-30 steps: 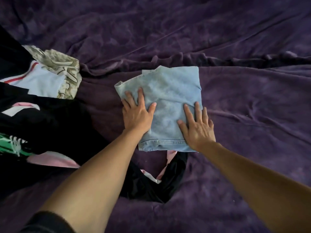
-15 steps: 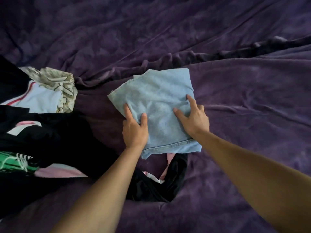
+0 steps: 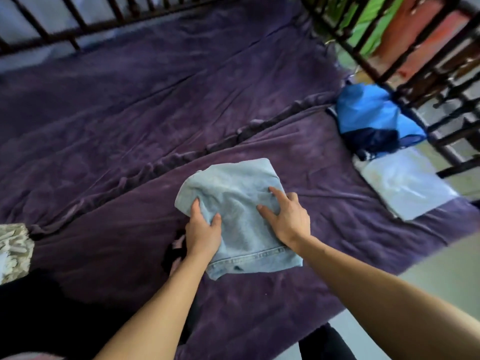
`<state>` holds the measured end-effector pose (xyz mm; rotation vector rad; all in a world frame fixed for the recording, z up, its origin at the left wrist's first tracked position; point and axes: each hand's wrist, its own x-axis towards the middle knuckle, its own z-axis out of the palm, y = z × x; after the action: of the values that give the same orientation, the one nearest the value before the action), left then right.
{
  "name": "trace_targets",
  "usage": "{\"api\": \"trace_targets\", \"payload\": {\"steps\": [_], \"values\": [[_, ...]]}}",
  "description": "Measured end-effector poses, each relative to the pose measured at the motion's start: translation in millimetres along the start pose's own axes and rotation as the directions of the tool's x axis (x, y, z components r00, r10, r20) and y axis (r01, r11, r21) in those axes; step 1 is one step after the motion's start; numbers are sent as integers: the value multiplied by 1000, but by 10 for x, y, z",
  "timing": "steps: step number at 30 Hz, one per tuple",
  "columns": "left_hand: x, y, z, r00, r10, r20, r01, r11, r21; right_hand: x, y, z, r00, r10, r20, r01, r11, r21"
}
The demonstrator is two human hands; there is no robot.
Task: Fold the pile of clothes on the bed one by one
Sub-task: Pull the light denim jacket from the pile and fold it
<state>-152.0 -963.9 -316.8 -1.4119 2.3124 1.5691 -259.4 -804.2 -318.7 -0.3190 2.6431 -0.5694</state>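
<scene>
Nearest the camera, two bare forearms reach in from 6 and 4 o'clock, and a heap of dark clothes (image 3: 39, 307) fills the corner at 8 o'clock. The left hand (image 3: 201, 235) grips the left edge of the folded denim garment (image 3: 239, 203), thumb on top and the other fingers tucked out of sight at the cloth's edge. The right hand (image 3: 288, 219) holds the right side, with the forefinger and thumb spread on the cloth and the remaining fingers curled at its edge. The hands are apart, with a strip of denim between them. The garment sits near the middle of the purple blanket (image 3: 130, 120), hem towards the camera; whether it is lifted clear or resting is hard to tell. The left wrist covers part of a pink and black garment (image 3: 176, 245) just beside the denim at 8 o'clock. A patterned cloth (image 3: 14, 250) lies at the 9 o'clock edge. Pale floor (image 3: 441, 268) shows at 4 o'clock. A rumpled ridge crosses the blanket beyond the denim. At 3 o'clock lies a clear plastic packet (image 3: 405, 185), with crumpled blue fabric (image 3: 368, 113) touching its far end. Dark bed rails (image 3: 415, 61) run along the 12 to 2 o'clock edges, blurred.
</scene>
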Motion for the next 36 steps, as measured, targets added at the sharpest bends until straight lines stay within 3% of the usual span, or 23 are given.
{"api": "trace_targets", "payload": {"steps": [8,18,24,26,28,29,30,32,33,35,36], "values": [[91,1603,1223,983,178,-52,-178,984,1,990,995,-1378,985,-43,-166,51,998,47],[-61,2838,3499,992,118,-38,-121,989,-84,2099,2929,-2748,987,-23,-162,14,998,-54],[-754,2775,4583,985,-24,170,39,995,-87,1943,4210,-2951,990,64,-128,-85,982,-169],[-860,2586,4787,932,-118,343,129,992,-8,1848,4577,-2882,989,123,-78,-137,965,-225],[-817,2420,4899,839,-232,492,157,969,189,1818,4840,-2794,978,210,-2,-202,938,-281],[-754,2368,4915,817,-271,509,120,944,309,1830,4921,-2756,972,235,24,-218,930,-297],[-669,2334,4902,849,-255,463,50,911,410,1860,4966,-2723,971,238,27,-220,930,-296],[-452,2355,4814,956,-19,293,-146,836,529,1921,4949,-2662,984,170,-47,-177,940,-292],[-333,2363,4783,956,157,246,-273,783,559,1933,4917,-2621,990,107,-92,-131,940,-316],[-128,2367,4771,836,451,312,-542,590,599,1899,4831,-2487,993,-40,-111,-5,925,-381],[-52,2387,4789,770,455,448,-636,484,601,1859,4804,-2394,993,-95,-74,57,913,-403]]}}
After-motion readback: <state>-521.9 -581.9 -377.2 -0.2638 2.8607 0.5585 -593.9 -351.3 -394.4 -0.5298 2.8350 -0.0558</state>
